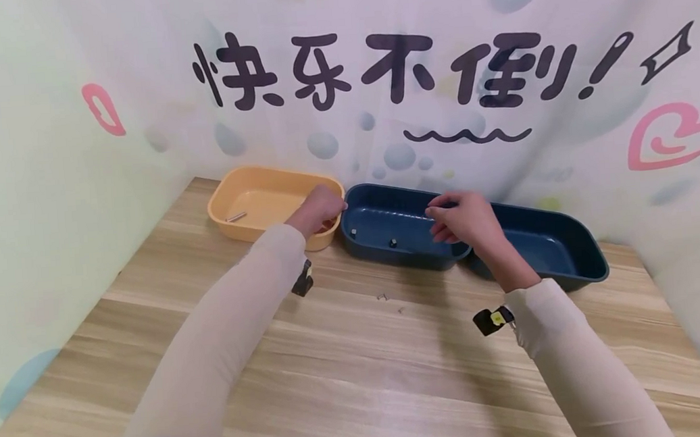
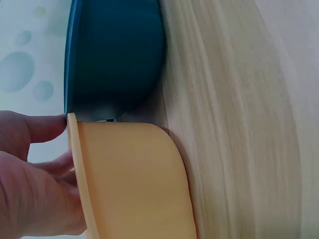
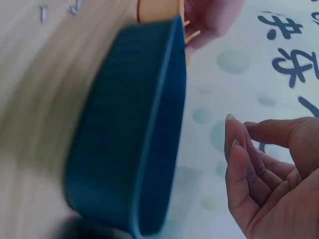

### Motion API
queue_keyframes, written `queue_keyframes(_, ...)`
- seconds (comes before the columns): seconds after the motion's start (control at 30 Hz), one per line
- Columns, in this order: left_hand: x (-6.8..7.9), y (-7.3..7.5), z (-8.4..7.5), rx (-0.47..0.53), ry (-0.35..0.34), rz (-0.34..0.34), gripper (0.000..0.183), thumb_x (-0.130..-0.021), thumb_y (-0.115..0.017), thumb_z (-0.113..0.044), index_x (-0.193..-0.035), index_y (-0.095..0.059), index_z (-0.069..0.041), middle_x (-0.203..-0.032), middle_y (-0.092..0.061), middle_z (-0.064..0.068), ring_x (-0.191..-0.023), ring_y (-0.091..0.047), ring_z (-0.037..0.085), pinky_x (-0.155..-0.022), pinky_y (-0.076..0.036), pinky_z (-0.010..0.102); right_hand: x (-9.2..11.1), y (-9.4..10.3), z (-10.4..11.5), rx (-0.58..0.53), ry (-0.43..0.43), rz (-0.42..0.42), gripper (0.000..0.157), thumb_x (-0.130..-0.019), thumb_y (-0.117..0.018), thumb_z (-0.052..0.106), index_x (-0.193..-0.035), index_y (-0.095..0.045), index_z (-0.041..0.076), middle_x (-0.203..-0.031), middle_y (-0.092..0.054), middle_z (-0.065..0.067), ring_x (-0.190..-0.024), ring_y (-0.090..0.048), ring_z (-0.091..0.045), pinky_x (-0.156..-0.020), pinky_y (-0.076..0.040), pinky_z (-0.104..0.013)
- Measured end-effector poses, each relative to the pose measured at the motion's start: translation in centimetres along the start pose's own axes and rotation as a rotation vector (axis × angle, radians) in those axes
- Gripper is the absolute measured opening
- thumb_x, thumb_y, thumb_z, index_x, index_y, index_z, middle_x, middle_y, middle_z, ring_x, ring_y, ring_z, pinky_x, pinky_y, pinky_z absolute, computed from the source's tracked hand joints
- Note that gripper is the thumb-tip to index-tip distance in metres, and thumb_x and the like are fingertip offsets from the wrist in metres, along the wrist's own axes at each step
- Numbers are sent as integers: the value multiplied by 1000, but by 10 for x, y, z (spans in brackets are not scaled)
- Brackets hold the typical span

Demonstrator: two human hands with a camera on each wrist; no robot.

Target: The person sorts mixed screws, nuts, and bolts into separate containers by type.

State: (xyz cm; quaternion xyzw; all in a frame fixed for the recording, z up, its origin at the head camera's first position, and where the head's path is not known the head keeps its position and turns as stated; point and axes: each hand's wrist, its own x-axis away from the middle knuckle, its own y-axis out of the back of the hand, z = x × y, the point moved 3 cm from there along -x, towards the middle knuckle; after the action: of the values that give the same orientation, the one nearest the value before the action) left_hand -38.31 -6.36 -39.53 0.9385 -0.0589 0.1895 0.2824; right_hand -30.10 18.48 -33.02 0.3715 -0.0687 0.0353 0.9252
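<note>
My left hand is at the right end of the yellow bin, its thumb on the rim and the other fingers reaching inside. In the left wrist view those fingers are partly hidden behind the bin's wall. My right hand hovers over the middle blue bin, fingers curled. Its thumb and fingertips come together in the right wrist view; I cannot tell whether something tiny is between them. Two small nut-like pieces, one light and one dark, lie in that bin.
A second blue bin stands to the right, partly behind my right forearm. Small screws lie on the wooden table before the middle bin. Slim metal pieces rest in the yellow bin. A printed cloth hangs close behind the bins.
</note>
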Motion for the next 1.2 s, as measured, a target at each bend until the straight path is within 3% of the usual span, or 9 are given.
queue_keyframes(0.13, 7, 0, -1, -132, -135, -106, 17, -95, -50, -16, -80, -51, -8, -74, -49, 3, -70, -49, 22, -61, -40, 31, -2, 20, 0, 37, -24, -25, 37, -96, -59, 36, -121, -61, 8, -90, -71, -12, -71, -70, -18, -69, -57, -32)
queue_keyframes(0.2, 14, 1, -6, -181, -203, -167, 14, -96, -48, -19, -97, -56, -7, -89, -57, 4, -79, -52, 23, -68, -43, 34, -2, 31, -1, 56, -28, -40, 40, -96, -59, 37, -123, -59, 7, -92, -71, -13, -72, -69, -18, -69, -57, -32)
queue_keyframes(0.3, 28, 2, -19, -198, -310, -234, 31, -100, -47, -25, -126, -52, -10, -107, -61, 6, -90, -56, 24, -77, -47, 36, -2, 49, -5, 80, -22, -70, 44, -96, -59, 38, -125, -58, 5, -96, -69, -15, -71, -68, -16, -69, -58, -31)
queue_keyframes(0.47, 61, -3, -47, -134, -504, -230, 32, -102, -47, -28, -130, -50, -14, -77, -60, 5, -65, -57, 22, -56, -44, 29, -1, 84, -19, 123, -16, -129, 51, -95, -60, 40, -126, -56, 1, -100, -67, -18, -71, -65, -13, -65, -57, -27)
queue_keyframes(0.63, 106, -19, -58, -121, -642, -102, 26, -100, -52, -27, -123, -52, -15, -63, -59, 2, -50, -57, 20, -44, -37, 26, -1, 117, -38, 184, -48, -156, 62, -92, -61, 47, -127, -53, -4, -116, -59, -27, -86, -63, -25, -65, -57, -29)
queue_keyframes(0.73, 126, -33, -54, -144, -629, 34, 23, -99, -56, -27, -118, -53, -15, -66, -66, 1, -52, -63, 18, -43, -40, 25, -1, 134, -53, 210, -90, -161, 69, -90, -62, 51, -129, -50, -5, -123, -53, -28, -92, -61, -29, -67, -58, -32)
queue_keyframes(0.97, 151, -70, -26, -89, -434, 312, 21, -97, -61, -26, -114, -54, -17, -72, -70, 6, -56, -66, 22, -51, -51, 28, -2, 168, -89, 235, -153, -173, 69, -90, -64, 47, -127, -49, -8, -114, -57, -26, -76, -64, -17, -72, -59, -40)
queue_keyframes(1.07, 156, -86, -11, -76, -388, 365, 22, -96, -61, -23, -115, -53, -16, -69, -68, 6, -58, -67, 27, -54, -53, 31, -2, 177, -105, 226, -179, -168, 67, -90, -66, 45, -125, -50, -10, -101, -62, -20, -68, -61, -10, -69, -59, -39)
queue_keyframes(1.2, 152, -103, 8, -107, -348, 352, 29, -94, -63, -20, -119, -52, -11, -64, -67, 8, -53, -65, 27, -47, -49, 27, -4, 182, -127, 196, -261, -151, 66, -90, -66, 42, -125, -50, -12, -96, -61, -17, -71, -61, -15, -69, -59, -39)
